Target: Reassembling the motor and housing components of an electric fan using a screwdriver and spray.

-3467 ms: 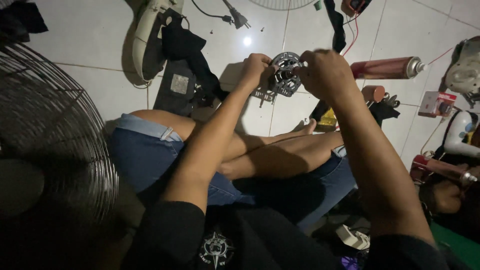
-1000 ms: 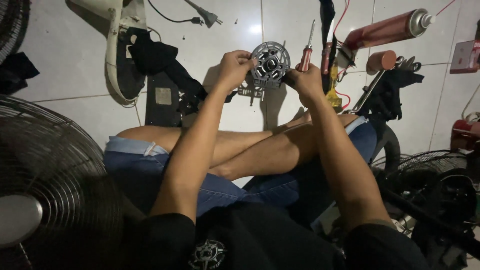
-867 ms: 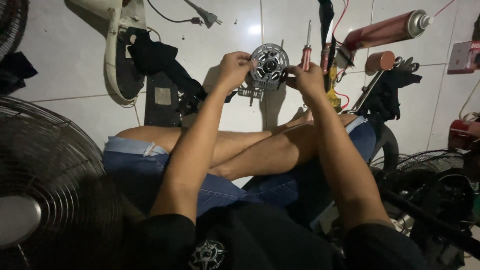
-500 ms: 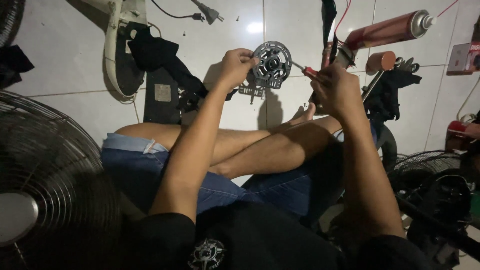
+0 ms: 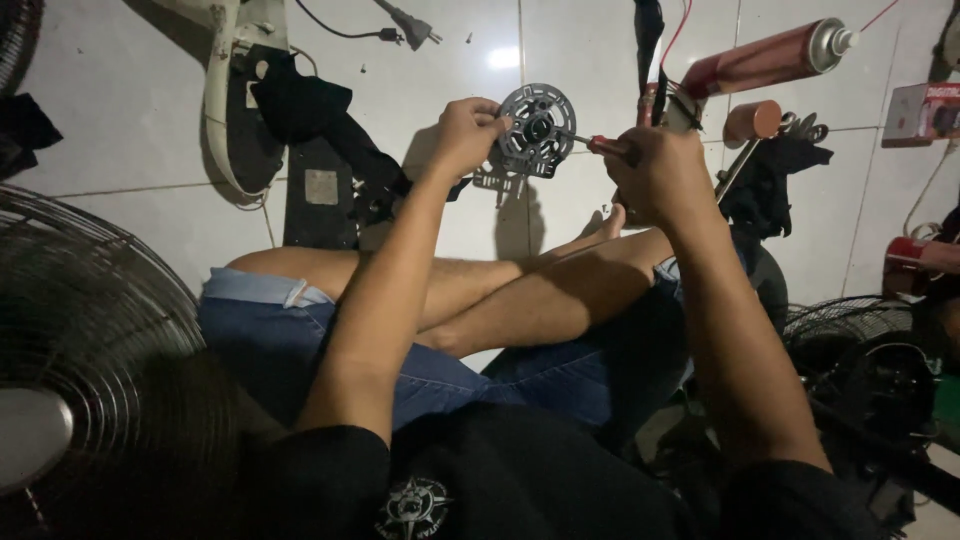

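- I sit cross-legged on a white tiled floor [image 5: 130,110], with parts and tools scattered all round my bare legs.
- My left hand [image 5: 465,135] is held out in front of me, fingers curled shut on the left rim of a round grey motor housing [image 5: 537,128], a spoked disc that I keep up off the floor, facing me.
- My right hand [image 5: 665,175] is wrapped closed around the red handle of a screwdriver [image 5: 605,146]; its thin shaft runs leftward and its tip meets the hub at the middle of the disc.
- The disc sits between my two hands, above my feet and just over the tiles.
- To the left of my left hand lies a black cloth [image 5: 320,115] draped over a cream fan base [image 5: 228,95], with a dark flat slab just beside it.
- A black power plug [image 5: 412,25] and its cable lie near the top edge.
- Beyond my right hand a red spray can [image 5: 765,60] lies on its side, with a small copper-coloured cap [image 5: 752,120] near it.
- A wire fan guard [image 5: 90,330] fills the near left, and another dark fan grille [image 5: 860,350] stands at my right.
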